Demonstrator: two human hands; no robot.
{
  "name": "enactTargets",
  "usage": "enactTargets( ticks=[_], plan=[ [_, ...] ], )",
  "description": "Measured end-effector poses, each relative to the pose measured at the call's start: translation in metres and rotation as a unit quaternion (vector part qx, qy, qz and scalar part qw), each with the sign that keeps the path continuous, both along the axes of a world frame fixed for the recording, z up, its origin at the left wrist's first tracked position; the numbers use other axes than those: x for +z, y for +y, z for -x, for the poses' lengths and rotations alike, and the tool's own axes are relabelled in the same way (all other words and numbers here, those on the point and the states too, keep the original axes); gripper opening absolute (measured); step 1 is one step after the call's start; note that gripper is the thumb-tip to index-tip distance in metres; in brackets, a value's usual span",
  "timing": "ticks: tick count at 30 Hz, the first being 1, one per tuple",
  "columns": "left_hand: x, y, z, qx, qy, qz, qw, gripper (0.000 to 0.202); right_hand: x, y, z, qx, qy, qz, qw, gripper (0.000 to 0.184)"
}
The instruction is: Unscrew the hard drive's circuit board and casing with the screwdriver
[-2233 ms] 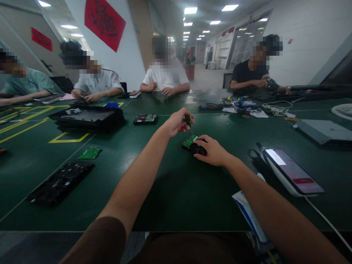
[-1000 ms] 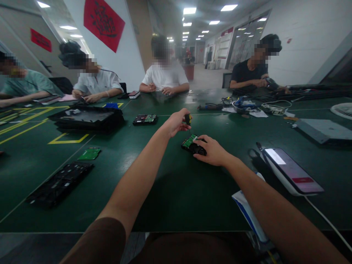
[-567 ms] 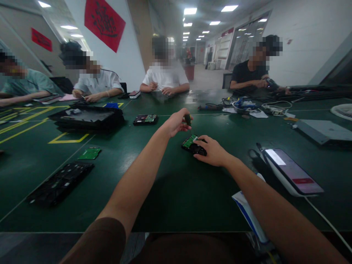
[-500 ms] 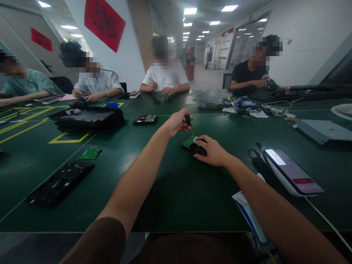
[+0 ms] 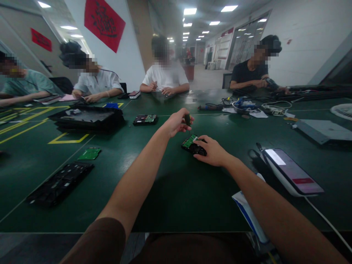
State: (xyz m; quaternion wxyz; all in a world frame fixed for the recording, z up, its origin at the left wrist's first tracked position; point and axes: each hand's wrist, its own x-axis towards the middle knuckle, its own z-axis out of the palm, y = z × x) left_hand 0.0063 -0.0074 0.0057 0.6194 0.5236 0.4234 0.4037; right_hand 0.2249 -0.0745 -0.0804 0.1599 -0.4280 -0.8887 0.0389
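Note:
My left hand [image 5: 176, 123] is closed round the dark handle of a small screwdriver [image 5: 187, 119], held upright just above a hard drive [image 5: 192, 145]. The drive is black with a green circuit board facing up and lies on the green table mat [image 5: 170, 190]. My right hand [image 5: 212, 151] rests on the drive's right side, fingers curled over its edge and pressing it down. The screwdriver's tip is too thin to make out.
A phone with a lit screen [image 5: 293, 170] and a cable lie at right, a blue-edged packet [image 5: 247, 212] near my right forearm. At left are a black panel [image 5: 59, 182], a loose green board [image 5: 89, 153] and a black tray [image 5: 88, 118]. Another drive [image 5: 145, 118] sits further back. Several people work around the table.
Almost nothing differs. My left hand's fingers shift slightly around the screwdriver handle, as in turning it; both arms and the drive stay in place.

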Motion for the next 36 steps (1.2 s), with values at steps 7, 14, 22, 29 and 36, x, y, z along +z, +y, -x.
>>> enactTargets(
  ticks=[7,14,22,29,36],
  plan=[
    [-0.0013,-0.0007,-0.0005,-0.012,-0.028,0.01,0.999,0.03,-0.0013,0.0011,-0.0008,0.004,0.005,-0.003,1.0,0.066],
    [-0.0012,-0.0003,-0.0004,0.002,-0.012,0.001,1.0,0.03,-0.0006,0.0001,-0.0007,0.004,0.006,-0.001,1.0,0.067],
    [0.0013,-0.0027,-0.0007,0.016,-0.004,0.002,1.0,0.028,-0.0015,0.0008,-0.0006,0.003,0.003,-0.004,1.0,0.067],
    [0.0032,-0.0056,-0.0024,0.002,-0.009,0.006,1.0,0.027,0.0,-0.0001,-0.0008,0.004,0.01,-0.001,1.0,0.066],
    [0.0018,-0.003,-0.0001,0.005,-0.027,0.009,1.0,0.026,-0.0011,0.0005,-0.0009,0.001,0.011,-0.002,1.0,0.067]
  ],
)
